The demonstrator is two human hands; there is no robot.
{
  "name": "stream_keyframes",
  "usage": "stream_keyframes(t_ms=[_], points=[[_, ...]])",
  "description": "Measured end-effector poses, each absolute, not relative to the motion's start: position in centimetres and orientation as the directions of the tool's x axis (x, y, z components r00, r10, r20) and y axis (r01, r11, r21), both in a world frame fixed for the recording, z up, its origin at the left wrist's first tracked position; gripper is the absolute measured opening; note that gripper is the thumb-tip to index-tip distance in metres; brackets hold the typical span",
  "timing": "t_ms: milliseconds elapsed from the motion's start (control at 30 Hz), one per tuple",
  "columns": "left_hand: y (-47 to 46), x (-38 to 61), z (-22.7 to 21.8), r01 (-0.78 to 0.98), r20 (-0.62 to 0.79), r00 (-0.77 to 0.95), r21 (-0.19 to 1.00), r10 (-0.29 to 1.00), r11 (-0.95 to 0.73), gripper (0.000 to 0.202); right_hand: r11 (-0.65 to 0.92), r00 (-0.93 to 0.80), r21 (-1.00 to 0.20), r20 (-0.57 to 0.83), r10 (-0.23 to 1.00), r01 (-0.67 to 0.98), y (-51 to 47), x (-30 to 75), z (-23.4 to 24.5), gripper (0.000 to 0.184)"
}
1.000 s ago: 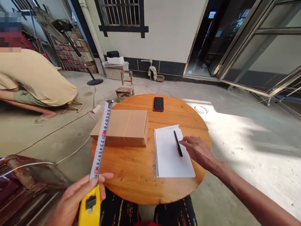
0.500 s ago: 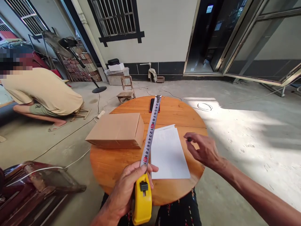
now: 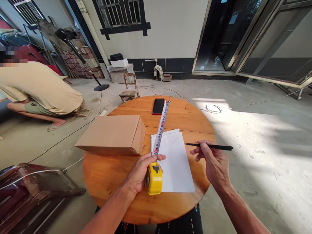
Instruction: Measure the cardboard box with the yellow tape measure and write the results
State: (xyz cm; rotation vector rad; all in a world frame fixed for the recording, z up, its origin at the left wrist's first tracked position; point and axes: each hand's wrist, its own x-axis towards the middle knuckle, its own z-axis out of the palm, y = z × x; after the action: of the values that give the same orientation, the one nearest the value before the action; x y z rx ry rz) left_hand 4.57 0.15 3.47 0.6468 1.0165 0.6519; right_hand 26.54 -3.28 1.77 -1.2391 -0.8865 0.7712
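My left hand (image 3: 140, 172) grips a yellow tape measure (image 3: 154, 178) low over the round wooden table (image 3: 109, 172). Its blade (image 3: 161, 126) runs out away from me across the white paper sheets (image 3: 174, 159), ending beside a black phone (image 3: 158, 106). My right hand (image 3: 214, 162) is closed on a black pen (image 3: 209, 146), held level above the table's right edge. A closed cardboard box (image 3: 113, 134) lies on the table's left part, just left of the blade.
Another person in a tan shirt (image 3: 41, 89) crouches on the concrete floor at the left. A small wooden stool (image 3: 130, 89) and a standing fan (image 3: 80, 55) are behind the table. Cables (image 3: 60, 139) cross the floor. A dark red object (image 3: 36, 188) sits low at my left.
The left hand swung the tape measure from the table's left side to the middle and lowered it onto the paper. The right hand picked the pen up off the paper.
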Motion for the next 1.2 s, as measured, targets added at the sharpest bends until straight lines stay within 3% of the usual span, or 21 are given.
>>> stream_keyframes(t_ms=[100, 333, 467, 667, 833, 1000, 1200], points=[[0.8, 4.8, 2.8, -0.22, -0.557, 0.349, 0.733, 0.754, 0.644, 0.026, 0.19, 0.376, -0.981, 0.193, 0.906, 0.045, -0.5, 25.8, 2.1, 0.019], [1.3, 4.9, 1.6, -0.285, -0.584, 0.343, 0.682, 0.736, 0.674, 0.024, 0.209, 0.062, -0.849, 0.272, 0.96, 0.484, 7.4, 24.2, 0.5, 0.025], [1.0, 4.3, 1.6, -0.29, -0.587, 0.362, 0.668, 0.724, 0.686, 0.024, 0.22, -0.007, -0.786, 0.264, 0.964, 0.578, 7.7, 23.8, -0.8, 0.024], [-0.1, 3.2, 1.6, -0.279, -0.608, 0.351, 0.658, 0.712, 0.7, 0.022, 0.208, 0.017, -0.807, 0.26, 0.966, 0.553, 5.9, 23.6, -0.5, 0.023], [-0.4, 3.2, 1.6, -0.298, -0.571, 0.346, 0.685, 0.744, 0.665, 0.019, 0.174, 0.215, -0.893, 0.282, 0.935, 0.415, 3.6, 23.5, 2.6, 0.016], [-0.5, 3.2, 1.5, -0.298, -0.561, 0.346, 0.694, 0.752, 0.655, 0.018, 0.05, 0.219, -0.991, 0.077, 0.973, 0.128, 1.0, 22.7, 3.2, 0.019], [-0.6, 3.3, 1.3, -0.294, -0.552, 0.347, 0.704, 0.759, 0.646, 0.018, -0.089, 0.162, -0.984, -0.064, 0.985, 0.153, -0.2, 21.7, 0.3, 0.024]])
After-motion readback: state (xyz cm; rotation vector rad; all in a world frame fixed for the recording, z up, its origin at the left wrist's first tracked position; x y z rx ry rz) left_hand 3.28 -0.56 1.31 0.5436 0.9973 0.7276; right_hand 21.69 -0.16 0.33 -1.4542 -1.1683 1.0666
